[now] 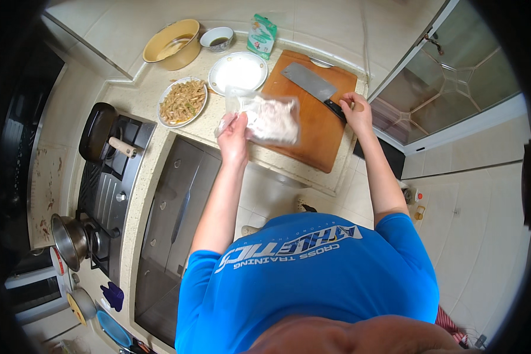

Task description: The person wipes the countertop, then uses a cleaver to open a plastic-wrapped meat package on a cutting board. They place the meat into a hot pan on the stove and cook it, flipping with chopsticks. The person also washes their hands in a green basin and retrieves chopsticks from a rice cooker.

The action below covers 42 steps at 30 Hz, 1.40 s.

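Observation:
My left hand grips one end of a clear plastic bag with a whitish, pale pink food in it. The bag is held over the left edge of a wooden cutting board. A cleaver lies flat on the board, its black handle towards the right. My right hand is at the end of that handle, fingers bent; whether it grips the handle is not clear. Left of the board stand an empty white plate and a plate of shredded food.
A yellow basin, a bowl of dark liquid and a green-white packet stand along the wall. On the gas stove at left are a dark pan and a metal bowl. A glass-paned door is at right.

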Motion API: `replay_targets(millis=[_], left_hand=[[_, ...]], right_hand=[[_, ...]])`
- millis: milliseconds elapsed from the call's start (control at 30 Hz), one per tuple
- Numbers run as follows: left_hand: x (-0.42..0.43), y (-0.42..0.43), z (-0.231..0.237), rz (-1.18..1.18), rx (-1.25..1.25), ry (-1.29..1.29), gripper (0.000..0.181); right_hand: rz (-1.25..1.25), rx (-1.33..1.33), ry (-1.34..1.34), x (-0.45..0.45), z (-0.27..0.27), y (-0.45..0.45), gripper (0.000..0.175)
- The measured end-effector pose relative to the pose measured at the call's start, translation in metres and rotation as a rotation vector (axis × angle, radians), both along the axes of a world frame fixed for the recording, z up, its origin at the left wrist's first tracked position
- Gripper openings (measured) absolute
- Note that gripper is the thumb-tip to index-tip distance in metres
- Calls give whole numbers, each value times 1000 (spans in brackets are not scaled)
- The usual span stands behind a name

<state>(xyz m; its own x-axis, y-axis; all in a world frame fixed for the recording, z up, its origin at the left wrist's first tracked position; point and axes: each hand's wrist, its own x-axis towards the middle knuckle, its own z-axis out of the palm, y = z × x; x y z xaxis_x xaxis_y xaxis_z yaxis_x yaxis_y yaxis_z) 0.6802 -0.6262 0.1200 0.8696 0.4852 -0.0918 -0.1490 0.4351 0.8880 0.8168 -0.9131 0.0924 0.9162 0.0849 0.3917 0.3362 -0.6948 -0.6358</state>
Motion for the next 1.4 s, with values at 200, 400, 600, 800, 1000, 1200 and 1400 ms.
replay_targets(millis=[200,400,600,800,1000,1200,1400], left_hand=[[11,-57,-73,-37,-154,322,12],[-39,-73,-73,111,548,233,14],[-5,-53,-19,194,1512,-106,42],[-12,-31,-67,-9,1272,-56,20],[-8,-16,-67,-3,1188,-69,16],[15,-2,-71,37,1312,-120,16],[21,5,-79,-77,1295,-151,16]], right_hand=[[255,-183,-21,27,-34,3,21],[160,-345,132,40,-35,25,19],[124,-277,132,26,-7,3,17],[403,-75,355,-54,45,35,16],[548,-330,536,-85,53,75,18],[588,-428,447,-82,44,81,15],[602,-388,429,-81,36,86,12]])
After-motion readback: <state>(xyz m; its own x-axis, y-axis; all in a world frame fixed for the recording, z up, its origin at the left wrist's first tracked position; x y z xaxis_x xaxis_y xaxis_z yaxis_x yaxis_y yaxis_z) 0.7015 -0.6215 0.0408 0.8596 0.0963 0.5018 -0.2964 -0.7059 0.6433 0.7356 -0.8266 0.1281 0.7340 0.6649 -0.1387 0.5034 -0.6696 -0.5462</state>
